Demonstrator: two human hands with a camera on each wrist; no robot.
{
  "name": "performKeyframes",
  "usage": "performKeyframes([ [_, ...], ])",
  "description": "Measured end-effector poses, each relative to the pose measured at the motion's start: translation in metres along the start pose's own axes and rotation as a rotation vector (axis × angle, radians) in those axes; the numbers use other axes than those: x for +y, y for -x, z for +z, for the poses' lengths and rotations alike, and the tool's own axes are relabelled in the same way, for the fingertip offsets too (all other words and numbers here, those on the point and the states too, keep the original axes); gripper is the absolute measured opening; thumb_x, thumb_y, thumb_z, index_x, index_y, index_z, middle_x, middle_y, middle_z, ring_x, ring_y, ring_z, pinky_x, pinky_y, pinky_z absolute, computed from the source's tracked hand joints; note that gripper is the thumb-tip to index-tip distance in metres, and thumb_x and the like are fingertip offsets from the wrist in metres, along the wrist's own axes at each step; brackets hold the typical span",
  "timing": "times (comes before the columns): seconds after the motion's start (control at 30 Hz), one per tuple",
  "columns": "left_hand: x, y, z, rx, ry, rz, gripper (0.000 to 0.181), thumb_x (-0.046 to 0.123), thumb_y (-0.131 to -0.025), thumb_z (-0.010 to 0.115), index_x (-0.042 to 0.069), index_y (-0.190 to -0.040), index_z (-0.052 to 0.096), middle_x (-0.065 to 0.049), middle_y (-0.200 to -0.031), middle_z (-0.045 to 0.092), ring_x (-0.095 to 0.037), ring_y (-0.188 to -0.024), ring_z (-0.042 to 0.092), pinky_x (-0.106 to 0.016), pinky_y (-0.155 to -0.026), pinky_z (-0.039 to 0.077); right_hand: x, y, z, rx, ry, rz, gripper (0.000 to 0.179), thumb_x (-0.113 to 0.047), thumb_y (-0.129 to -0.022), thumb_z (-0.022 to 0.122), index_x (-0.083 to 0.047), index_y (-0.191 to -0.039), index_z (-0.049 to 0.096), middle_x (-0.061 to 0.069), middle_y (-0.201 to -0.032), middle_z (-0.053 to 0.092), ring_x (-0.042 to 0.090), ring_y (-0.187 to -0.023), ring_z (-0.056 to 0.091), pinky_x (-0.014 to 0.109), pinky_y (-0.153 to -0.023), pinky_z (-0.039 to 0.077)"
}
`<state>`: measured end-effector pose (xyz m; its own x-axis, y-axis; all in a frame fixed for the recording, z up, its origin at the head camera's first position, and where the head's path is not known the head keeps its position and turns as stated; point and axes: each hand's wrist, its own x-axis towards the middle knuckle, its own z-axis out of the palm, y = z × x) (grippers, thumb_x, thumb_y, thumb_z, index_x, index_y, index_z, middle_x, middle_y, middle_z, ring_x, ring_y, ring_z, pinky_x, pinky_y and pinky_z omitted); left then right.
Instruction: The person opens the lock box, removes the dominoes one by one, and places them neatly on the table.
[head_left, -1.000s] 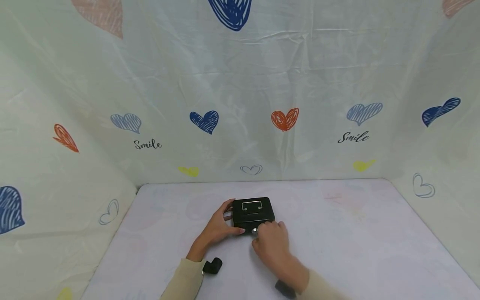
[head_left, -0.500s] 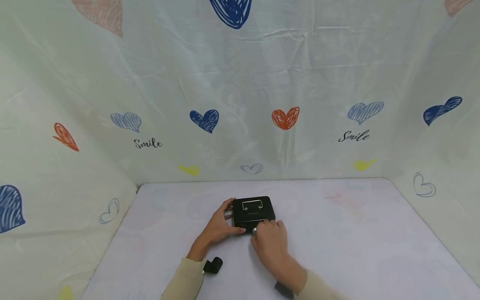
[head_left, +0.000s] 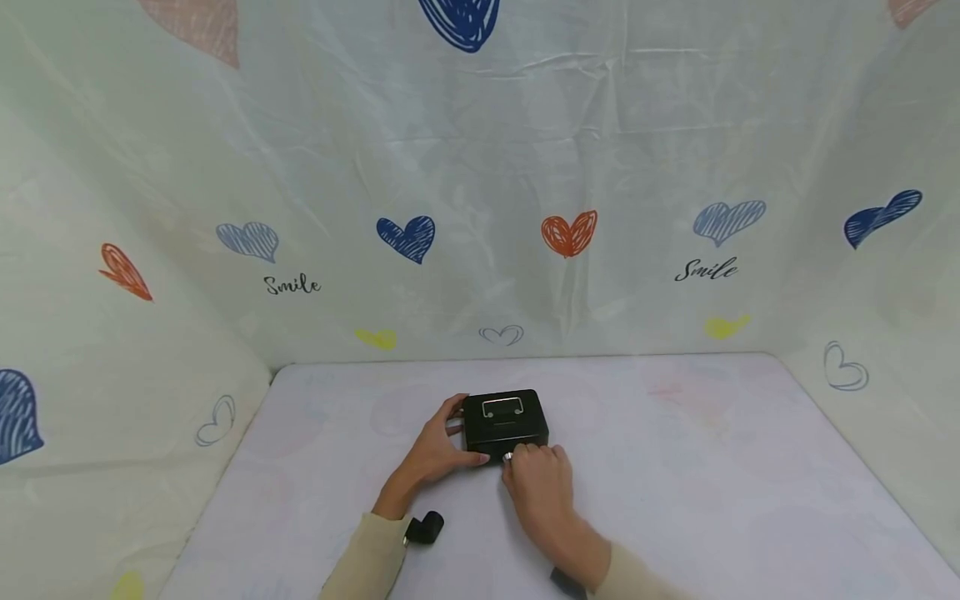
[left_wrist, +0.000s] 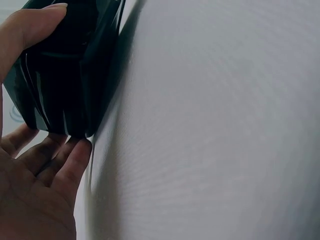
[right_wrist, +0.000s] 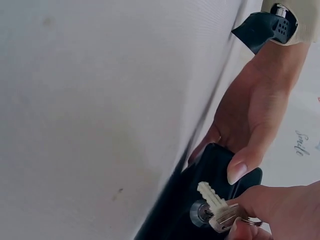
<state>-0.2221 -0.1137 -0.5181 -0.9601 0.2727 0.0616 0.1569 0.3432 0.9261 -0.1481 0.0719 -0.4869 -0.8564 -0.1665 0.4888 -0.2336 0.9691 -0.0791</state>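
A black cash box with a silver handle folded flat on its lid sits on the white table, lid down. My left hand grips its left end, thumb on the front face and fingers at the back, as the left wrist view also shows. At the front, my right hand pinches a key whose blade is in the round silver lock. A second key on the same ring lies across it, teeth pointing away from the fingers. The right hand covers part of the box front in the head view.
The white table spreads out on all sides of the box. Behind it and along both sides hangs a pale curtain printed with hearts. A black wrist camera is strapped at the left sleeve, another at the right.
Both hands keep their hold at the box, which stays in place. The silver part by the right fingers looks slightly turned; the head view has shifted a little.
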Motion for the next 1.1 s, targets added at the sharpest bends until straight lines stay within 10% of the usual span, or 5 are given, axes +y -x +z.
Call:
performKeyframes([
  [1.1, -0.0003, -0.0003, -0.0024, 0.004, -0.01, 0.003, 0.104, 0.011, -0.069, 0.097, 0.001, -0.156, 0.041, -0.02, -0.154, 0.053, -0.036, -0.142, 0.051, -0.047, -0.117, 0.049, 0.0066, 0.0004, -0.0008, -0.061, -0.172, -0.029, 0.038, -0.027, -0.074, 0.094, -0.011, -0.063, 0.061, 0.0, -0.058, 0.062, 0.019, -0.053, 0.059, 0.031, -0.051, 0.042],
])
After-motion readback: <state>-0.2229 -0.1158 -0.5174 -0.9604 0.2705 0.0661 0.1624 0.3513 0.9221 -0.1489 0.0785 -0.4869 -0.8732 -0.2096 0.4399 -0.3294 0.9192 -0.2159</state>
